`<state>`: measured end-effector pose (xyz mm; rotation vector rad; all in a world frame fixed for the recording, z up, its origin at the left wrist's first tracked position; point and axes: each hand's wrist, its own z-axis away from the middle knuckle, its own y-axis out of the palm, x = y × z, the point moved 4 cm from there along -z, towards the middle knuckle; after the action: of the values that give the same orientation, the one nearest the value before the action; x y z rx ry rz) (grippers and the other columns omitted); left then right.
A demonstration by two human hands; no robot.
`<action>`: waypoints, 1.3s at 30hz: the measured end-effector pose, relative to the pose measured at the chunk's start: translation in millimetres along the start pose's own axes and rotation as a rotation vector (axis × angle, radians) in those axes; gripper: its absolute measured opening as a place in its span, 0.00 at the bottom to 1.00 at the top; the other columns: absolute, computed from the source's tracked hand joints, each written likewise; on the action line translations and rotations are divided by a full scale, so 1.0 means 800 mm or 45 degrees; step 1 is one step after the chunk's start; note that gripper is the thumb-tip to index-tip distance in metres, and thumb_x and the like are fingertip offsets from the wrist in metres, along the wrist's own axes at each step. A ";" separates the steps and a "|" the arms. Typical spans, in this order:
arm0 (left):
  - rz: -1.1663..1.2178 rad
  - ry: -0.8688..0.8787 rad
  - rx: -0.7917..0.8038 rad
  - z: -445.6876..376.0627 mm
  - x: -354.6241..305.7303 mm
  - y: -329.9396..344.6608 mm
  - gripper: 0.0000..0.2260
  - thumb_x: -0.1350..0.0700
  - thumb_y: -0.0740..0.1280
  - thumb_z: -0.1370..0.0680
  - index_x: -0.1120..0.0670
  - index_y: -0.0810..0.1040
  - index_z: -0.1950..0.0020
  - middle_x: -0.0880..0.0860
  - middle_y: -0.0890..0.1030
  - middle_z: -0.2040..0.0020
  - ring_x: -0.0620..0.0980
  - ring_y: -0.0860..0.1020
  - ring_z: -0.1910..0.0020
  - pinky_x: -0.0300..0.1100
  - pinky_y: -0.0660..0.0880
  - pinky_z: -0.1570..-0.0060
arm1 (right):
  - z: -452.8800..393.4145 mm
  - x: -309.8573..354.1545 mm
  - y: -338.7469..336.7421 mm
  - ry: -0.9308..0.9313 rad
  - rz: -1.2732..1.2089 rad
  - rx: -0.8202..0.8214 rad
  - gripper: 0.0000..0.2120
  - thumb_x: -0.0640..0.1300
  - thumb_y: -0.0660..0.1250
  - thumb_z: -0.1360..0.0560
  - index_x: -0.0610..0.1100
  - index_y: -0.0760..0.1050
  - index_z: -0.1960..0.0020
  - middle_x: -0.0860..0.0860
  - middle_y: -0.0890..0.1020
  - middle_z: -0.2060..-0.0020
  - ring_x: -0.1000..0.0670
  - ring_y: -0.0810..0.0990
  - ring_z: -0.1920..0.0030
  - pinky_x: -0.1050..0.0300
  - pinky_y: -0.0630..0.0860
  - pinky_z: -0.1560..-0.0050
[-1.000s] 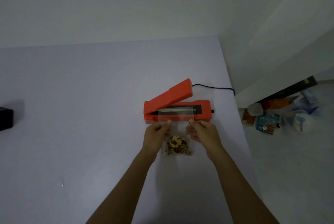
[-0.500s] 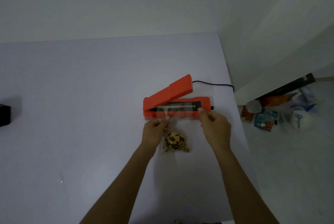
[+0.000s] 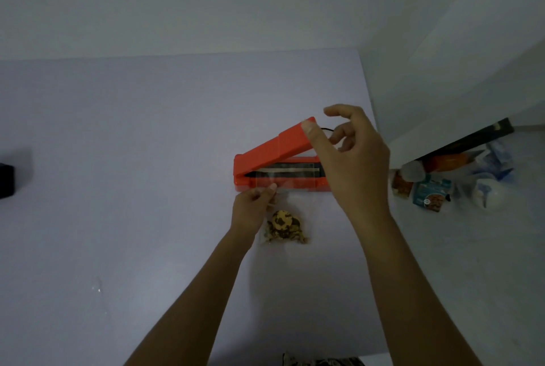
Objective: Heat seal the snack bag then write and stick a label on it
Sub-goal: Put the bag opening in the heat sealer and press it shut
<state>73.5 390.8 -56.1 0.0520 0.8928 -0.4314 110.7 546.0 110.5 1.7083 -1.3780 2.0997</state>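
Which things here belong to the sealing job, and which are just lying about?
In use:
- sealer, lid raised
- snack bag, its top laid across the sealer's strip
- left hand, pinching the bag's top
- right hand, at the lid's free end

Lying about:
- black box at the table's left edge
- packets and bottles on the floor
- cord behind the sealer

A pale lilac table (image 3: 118, 159) is carrying an orange heat sealer (image 3: 274, 159) near its right edge, arm raised. A clear snack bag (image 3: 284, 228) is lying just in front, its open top reaching onto the sealer. A black object (image 3: 6, 179) is sitting at the left edge.
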 end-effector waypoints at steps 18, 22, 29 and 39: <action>0.021 -0.008 0.003 -0.004 0.002 -0.003 0.13 0.49 0.67 0.23 0.59 0.82 0.56 0.54 0.83 0.60 0.49 0.80 0.61 0.34 0.73 0.64 | -0.009 -0.144 0.011 0.428 0.021 -0.074 0.06 0.48 0.65 0.23 0.49 0.79 0.49 0.49 0.81 0.56 0.50 0.80 0.55 0.58 0.73 0.56; 0.021 -0.013 0.006 -0.005 0.004 -0.003 0.11 0.50 0.67 0.23 0.56 0.81 0.60 0.55 0.83 0.60 0.52 0.81 0.58 0.39 0.76 0.59 | -0.010 -0.158 0.017 0.479 0.030 -0.061 0.08 0.48 0.65 0.23 0.47 0.79 0.48 0.50 0.81 0.57 0.50 0.80 0.55 0.56 0.75 0.54; 0.017 -0.007 0.014 -0.009 0.008 -0.006 0.13 0.49 0.67 0.23 0.58 0.81 0.59 0.57 0.84 0.59 0.54 0.81 0.57 0.42 0.77 0.56 | -0.004 -0.176 0.023 0.572 -0.095 -0.035 0.07 0.49 0.67 0.24 0.49 0.80 0.49 0.50 0.82 0.55 0.52 0.79 0.55 0.59 0.73 0.53; -0.114 0.007 0.128 -0.012 0.028 -0.024 0.05 0.55 0.71 0.26 0.56 0.82 0.57 0.49 0.82 0.61 0.46 0.80 0.60 0.36 0.76 0.60 | -0.005 -0.188 0.023 0.772 -0.304 0.070 0.16 0.52 0.69 0.25 0.48 0.78 0.39 0.51 0.80 0.52 0.58 0.77 0.55 0.55 0.76 0.47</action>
<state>71.6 368.0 -76.4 0.1057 0.8804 -0.5599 151.7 603.7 -24.0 1.0370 -0.8957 2.2519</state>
